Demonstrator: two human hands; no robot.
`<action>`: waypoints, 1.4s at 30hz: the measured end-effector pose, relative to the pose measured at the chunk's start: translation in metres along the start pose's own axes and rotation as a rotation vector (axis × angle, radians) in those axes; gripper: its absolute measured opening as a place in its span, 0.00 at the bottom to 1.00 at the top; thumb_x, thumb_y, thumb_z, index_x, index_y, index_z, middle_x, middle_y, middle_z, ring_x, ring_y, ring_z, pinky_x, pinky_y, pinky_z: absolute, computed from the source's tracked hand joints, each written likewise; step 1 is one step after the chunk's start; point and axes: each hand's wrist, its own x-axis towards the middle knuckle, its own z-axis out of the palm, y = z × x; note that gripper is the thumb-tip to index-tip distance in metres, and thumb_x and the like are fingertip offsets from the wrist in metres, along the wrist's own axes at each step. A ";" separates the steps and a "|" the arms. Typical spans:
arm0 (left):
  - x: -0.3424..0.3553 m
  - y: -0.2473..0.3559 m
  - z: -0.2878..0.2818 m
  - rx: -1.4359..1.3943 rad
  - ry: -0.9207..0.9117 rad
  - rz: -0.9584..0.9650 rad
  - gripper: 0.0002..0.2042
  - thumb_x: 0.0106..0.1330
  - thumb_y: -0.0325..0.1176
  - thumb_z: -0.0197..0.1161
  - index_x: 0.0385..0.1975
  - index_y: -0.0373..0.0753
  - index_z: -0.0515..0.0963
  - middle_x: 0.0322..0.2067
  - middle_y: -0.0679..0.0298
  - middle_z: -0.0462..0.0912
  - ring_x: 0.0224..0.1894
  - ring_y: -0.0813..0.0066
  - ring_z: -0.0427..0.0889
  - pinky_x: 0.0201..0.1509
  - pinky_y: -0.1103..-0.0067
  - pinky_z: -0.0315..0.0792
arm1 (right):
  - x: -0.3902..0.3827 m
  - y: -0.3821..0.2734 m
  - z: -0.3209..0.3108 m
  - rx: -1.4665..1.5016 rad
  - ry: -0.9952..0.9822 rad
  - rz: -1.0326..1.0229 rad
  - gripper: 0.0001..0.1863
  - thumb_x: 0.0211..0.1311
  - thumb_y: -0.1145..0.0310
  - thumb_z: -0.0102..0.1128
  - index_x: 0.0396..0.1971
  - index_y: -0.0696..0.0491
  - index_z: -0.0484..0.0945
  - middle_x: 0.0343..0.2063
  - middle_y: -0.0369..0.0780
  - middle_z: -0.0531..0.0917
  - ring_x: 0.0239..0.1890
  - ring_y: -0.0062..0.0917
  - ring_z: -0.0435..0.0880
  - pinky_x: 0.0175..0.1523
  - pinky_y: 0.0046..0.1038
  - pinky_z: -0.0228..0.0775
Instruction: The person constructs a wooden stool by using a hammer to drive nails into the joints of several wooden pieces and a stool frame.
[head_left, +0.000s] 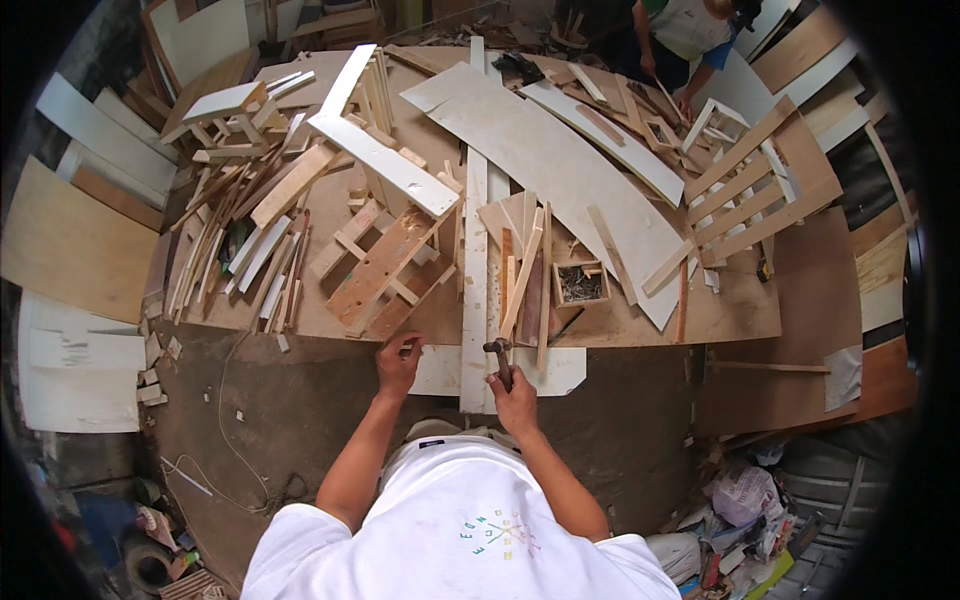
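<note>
My right hand is wrapped round the handle of a hammer, its head up near the table's front edge. To the left, my left hand has its fingers curled together close to the edge; anything in them is too small to make out. Between my hands a long narrow white board runs from the table out toward my body. A white panel sticks out under the table's edge. Beyond the hammer lie several wooden strips and a small wooden box of nails.
A crowded worktable stands before me. Slatted wooden frames and scrap strips fill its left; a wide white sheet and a slatted piece lie right. Another person works at the far right. Debris covers the floor at right.
</note>
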 end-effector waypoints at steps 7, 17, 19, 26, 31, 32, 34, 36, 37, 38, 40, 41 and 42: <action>0.023 -0.007 -0.045 0.194 -0.055 0.491 0.08 0.62 0.20 0.69 0.40 0.36 0.85 0.35 0.56 0.89 0.37 0.68 0.90 0.40 0.75 0.84 | -0.024 -0.034 0.042 -0.018 0.006 -0.084 0.17 0.70 0.58 0.65 0.43 0.58 0.79 0.32 0.48 0.87 0.36 0.42 0.88 0.43 0.38 0.76; 0.113 -0.026 -0.075 0.296 -0.210 0.610 0.10 0.63 0.27 0.69 0.43 0.39 0.84 0.38 0.55 0.87 0.42 0.55 0.87 0.45 0.65 0.81 | -0.069 -0.020 0.137 0.259 0.185 0.231 0.11 0.73 0.61 0.62 0.37 0.54 0.79 0.23 0.33 0.80 0.20 0.16 0.74 0.26 0.23 0.67; 0.134 -0.032 -0.073 0.272 -0.271 0.671 0.11 0.62 0.28 0.69 0.45 0.40 0.83 0.40 0.55 0.86 0.46 0.53 0.85 0.48 0.62 0.80 | -0.052 -0.024 0.144 0.295 0.255 0.199 0.10 0.73 0.61 0.62 0.37 0.53 0.78 0.23 0.33 0.79 0.20 0.15 0.74 0.26 0.22 0.66; 0.204 -0.030 -0.054 0.151 -0.585 0.745 0.10 0.60 0.25 0.68 0.42 0.40 0.84 0.37 0.57 0.85 0.45 0.53 0.83 0.50 0.61 0.77 | 0.003 -0.094 0.193 0.376 0.447 0.405 0.12 0.72 0.63 0.61 0.41 0.58 0.80 0.25 0.39 0.83 0.25 0.23 0.79 0.32 0.31 0.71; 0.226 -0.050 -0.052 0.046 -0.707 0.712 0.09 0.57 0.22 0.71 0.38 0.38 0.84 0.36 0.59 0.86 0.42 0.55 0.84 0.46 0.64 0.79 | 0.000 -0.119 0.230 0.107 0.495 0.280 0.12 0.69 0.67 0.62 0.46 0.59 0.80 0.35 0.41 0.88 0.36 0.24 0.85 0.44 0.30 0.76; 0.227 -0.050 -0.053 0.026 -0.706 0.707 0.09 0.56 0.22 0.71 0.37 0.38 0.84 0.36 0.59 0.86 0.42 0.55 0.84 0.46 0.65 0.79 | -0.002 -0.123 0.232 0.034 0.496 0.215 0.13 0.68 0.68 0.62 0.47 0.59 0.80 0.37 0.41 0.88 0.40 0.25 0.86 0.47 0.30 0.77; 0.228 -0.051 -0.057 0.008 -0.732 0.705 0.09 0.56 0.22 0.72 0.36 0.38 0.85 0.35 0.60 0.87 0.41 0.57 0.85 0.45 0.66 0.79 | -0.004 -0.128 0.233 0.087 0.496 0.212 0.13 0.68 0.68 0.62 0.47 0.58 0.81 0.37 0.40 0.89 0.39 0.24 0.86 0.47 0.29 0.77; 0.232 -0.050 -0.054 -0.013 -0.712 0.731 0.09 0.55 0.22 0.73 0.35 0.39 0.85 0.35 0.61 0.87 0.41 0.58 0.85 0.44 0.66 0.80 | 0.000 -0.119 0.235 0.243 0.536 0.226 0.13 0.69 0.67 0.61 0.48 0.57 0.81 0.38 0.38 0.89 0.39 0.22 0.86 0.47 0.29 0.78; 0.230 -0.052 -0.051 -0.032 -0.701 0.754 0.09 0.55 0.22 0.73 0.34 0.40 0.85 0.35 0.61 0.87 0.41 0.59 0.85 0.44 0.67 0.80 | 0.002 -0.099 0.243 0.371 0.589 0.257 0.13 0.70 0.66 0.60 0.49 0.56 0.81 0.38 0.37 0.89 0.39 0.22 0.86 0.47 0.29 0.78; 0.231 -0.054 -0.053 -0.033 -0.676 0.775 0.09 0.54 0.22 0.73 0.34 0.40 0.85 0.35 0.61 0.87 0.40 0.59 0.85 0.44 0.67 0.80 | 0.006 -0.077 0.254 0.510 0.623 0.282 0.13 0.71 0.66 0.59 0.50 0.56 0.81 0.39 0.36 0.89 0.39 0.21 0.85 0.47 0.29 0.78; 0.233 -0.059 -0.055 -0.029 -0.666 0.799 0.10 0.53 0.22 0.74 0.34 0.41 0.85 0.36 0.62 0.87 0.41 0.60 0.86 0.45 0.67 0.81 | 0.009 -0.035 0.268 0.985 0.556 0.272 0.14 0.73 0.64 0.58 0.52 0.55 0.79 0.42 0.35 0.88 0.38 0.23 0.86 0.47 0.28 0.80; 0.234 -0.059 -0.054 -0.030 -0.662 0.812 0.10 0.52 0.21 0.75 0.34 0.41 0.85 0.36 0.62 0.87 0.42 0.61 0.86 0.45 0.67 0.81 | 0.009 -0.025 0.272 1.180 0.518 0.279 0.15 0.74 0.63 0.58 0.53 0.54 0.79 0.42 0.35 0.87 0.38 0.23 0.86 0.45 0.27 0.81; 0.236 -0.060 -0.054 -0.023 -0.671 0.806 0.10 0.52 0.22 0.75 0.33 0.41 0.85 0.36 0.62 0.87 0.42 0.61 0.86 0.45 0.67 0.81 | 0.011 -0.015 0.276 1.375 0.486 0.294 0.15 0.75 0.61 0.57 0.54 0.53 0.78 0.42 0.35 0.87 0.37 0.24 0.87 0.43 0.27 0.82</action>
